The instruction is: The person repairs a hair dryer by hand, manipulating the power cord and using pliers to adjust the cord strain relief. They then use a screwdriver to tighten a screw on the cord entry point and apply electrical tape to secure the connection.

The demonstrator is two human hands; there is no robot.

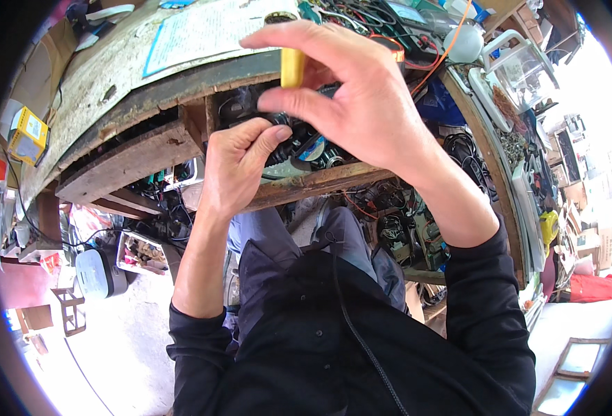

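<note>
My left hand (236, 163) is closed in front of the bench edge, its thumb pressed against the curled index finger. Something small and dark shows at its fingertips, too hidden to name. Just above and to the right, my right hand (365, 90) curves around a yellow handle (292, 68). Its index finger and thumb are spread apart, and the handle stands between them against a bent finger behind. Whatever the handle's lower end joins is hidden by the right thumb. Beneath both hands lies an open drawer space (299, 170) with dark parts and cables.
A worn workbench (122, 104) carries a written sheet (188, 41) and, farther right, tangled wires and tools. Clear plastic containers (517, 69) stand at the right. A yellow box (28, 136) sits at the left. Under the bench are cables and circuit boards (396, 232) beside my knees.
</note>
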